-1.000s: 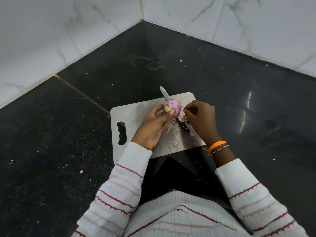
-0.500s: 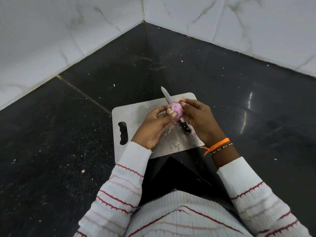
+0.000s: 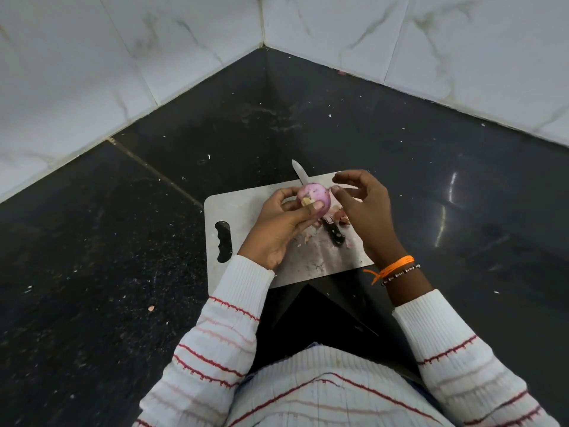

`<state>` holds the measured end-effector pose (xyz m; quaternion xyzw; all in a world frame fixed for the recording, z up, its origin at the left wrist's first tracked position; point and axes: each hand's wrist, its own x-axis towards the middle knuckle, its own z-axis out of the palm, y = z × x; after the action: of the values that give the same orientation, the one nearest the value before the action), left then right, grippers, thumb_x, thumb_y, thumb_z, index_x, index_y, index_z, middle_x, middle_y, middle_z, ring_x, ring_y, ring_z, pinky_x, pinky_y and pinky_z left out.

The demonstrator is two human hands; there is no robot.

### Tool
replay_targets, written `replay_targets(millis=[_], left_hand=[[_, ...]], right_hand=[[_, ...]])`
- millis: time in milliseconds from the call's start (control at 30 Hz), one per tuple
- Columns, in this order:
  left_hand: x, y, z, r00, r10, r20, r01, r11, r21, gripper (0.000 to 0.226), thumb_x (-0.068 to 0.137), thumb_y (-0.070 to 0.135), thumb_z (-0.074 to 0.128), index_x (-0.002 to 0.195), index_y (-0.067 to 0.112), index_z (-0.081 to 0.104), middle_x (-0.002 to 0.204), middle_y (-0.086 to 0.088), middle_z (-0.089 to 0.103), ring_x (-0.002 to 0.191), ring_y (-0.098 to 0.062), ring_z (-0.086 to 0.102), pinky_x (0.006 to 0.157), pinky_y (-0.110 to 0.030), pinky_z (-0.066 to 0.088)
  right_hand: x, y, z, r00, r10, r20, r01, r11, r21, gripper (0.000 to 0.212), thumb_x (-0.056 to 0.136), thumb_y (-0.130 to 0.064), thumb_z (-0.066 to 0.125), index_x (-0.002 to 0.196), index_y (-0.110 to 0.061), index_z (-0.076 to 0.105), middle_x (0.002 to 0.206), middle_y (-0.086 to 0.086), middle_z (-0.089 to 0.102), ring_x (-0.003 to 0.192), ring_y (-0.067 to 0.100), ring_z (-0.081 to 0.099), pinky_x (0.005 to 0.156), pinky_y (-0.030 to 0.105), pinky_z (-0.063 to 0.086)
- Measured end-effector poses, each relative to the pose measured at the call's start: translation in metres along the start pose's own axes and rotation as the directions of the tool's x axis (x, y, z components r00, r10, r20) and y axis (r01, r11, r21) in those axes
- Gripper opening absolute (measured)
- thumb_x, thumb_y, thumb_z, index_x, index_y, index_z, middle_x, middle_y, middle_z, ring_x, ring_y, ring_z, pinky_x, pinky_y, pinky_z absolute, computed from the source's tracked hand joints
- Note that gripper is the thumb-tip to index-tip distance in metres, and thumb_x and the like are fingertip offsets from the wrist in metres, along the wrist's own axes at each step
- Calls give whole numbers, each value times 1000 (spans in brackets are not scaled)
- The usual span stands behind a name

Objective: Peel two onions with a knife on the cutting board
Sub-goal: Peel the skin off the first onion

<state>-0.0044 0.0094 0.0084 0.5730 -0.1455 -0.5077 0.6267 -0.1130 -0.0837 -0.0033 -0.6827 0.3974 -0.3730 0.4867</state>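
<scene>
onion (image 3: 314, 197) in left hand (image 3: 278, 228) (thumb atop)

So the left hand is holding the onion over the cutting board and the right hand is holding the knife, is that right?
Not quite. In the head view the right hand holds no knife; the knife lies on the cutting board. The left hand does hold the onion over it.

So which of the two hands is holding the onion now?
The left hand: its fingers and thumb curl round the onion above the board. The right hand is beside it, fingers loosely spread, holding nothing.
</scene>
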Motion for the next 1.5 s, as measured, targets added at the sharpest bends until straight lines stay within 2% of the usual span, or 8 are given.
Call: replay_targets(millis=[167,500,700,933,1100,1300,1433,1500], left_hand=[[0,-2,0,996,29,-89,-28,1000,14,48,76,4,73,120,9,52,119,-15,62,106,-26,64,90,-36,55],[2,-6,1,987,60,-146,-38,988,150,55,72,13,78,121,13,54,120,-11,63,109,-26,62,95,-42,52],[1,-7,1,987,66,-149,-40,984,172,56,73,14,79,123,12,53,120,-10,63,109,-25,62,95,-42,52],[0,-8,2,976,120,-181,-76,969,233,55,74,18,79,123,15,53,120,-6,63,106,-19,63,87,-30,56],[1,-6,4,968,167,-185,-108,951,290,51,74,22,79,118,17,54,113,-1,63,93,-8,63,64,-9,52],[0,-6,4,972,166,-164,-118,955,271,53,75,21,79,122,12,56,113,-5,66,97,-13,66,74,-16,56],[1,-6,3,966,182,-182,-123,947,295,55,73,23,80,122,15,55,117,-3,64,102,-14,63,81,-22,56],[1,-6,3,964,190,-187,-127,944,304,56,73,22,81,122,16,55,120,-3,63,105,-16,62,86,-27,56]], right_hand=[[-5,-7,5,1000,-12,28,11,1000,11,7,82,-11,67,78,-17,66,79,-3,68,71,10,67,62,26,54],[-8,-2,5,999,-31,11,32,999,-14,5,81,-10,67,82,-11,72,75,4,70,73,18,68,73,39,58],[-9,-1,3,998,19,55,-24,996,86,7,85,-14,66,79,-14,70,79,8,71,75,24,70,73,47,58],[-8,0,3,998,15,65,-20,997,72,15,82,-9,68,76,-22,70,78,7,71,76,23,70,73,49,58],[-6,-1,7,998,20,54,-21,999,34,19,84,-7,64,73,-22,65,77,7,69,78,26,69,74,48,57],[-5,1,4,995,68,77,-72,996,49,15,89,-6,57,77,-12,64,82,11,67,80,30,68,73,48,57],[-9,-8,0,982,136,127,-163,960,227,18,93,-6,51,81,-6,65,85,16,67,79,30,69,62,33,59],[-9,-9,0,980,144,139,-173,958,229,13,90,-8,58,79,-8,66,85,16,68,78,29,69,62,33,59]])
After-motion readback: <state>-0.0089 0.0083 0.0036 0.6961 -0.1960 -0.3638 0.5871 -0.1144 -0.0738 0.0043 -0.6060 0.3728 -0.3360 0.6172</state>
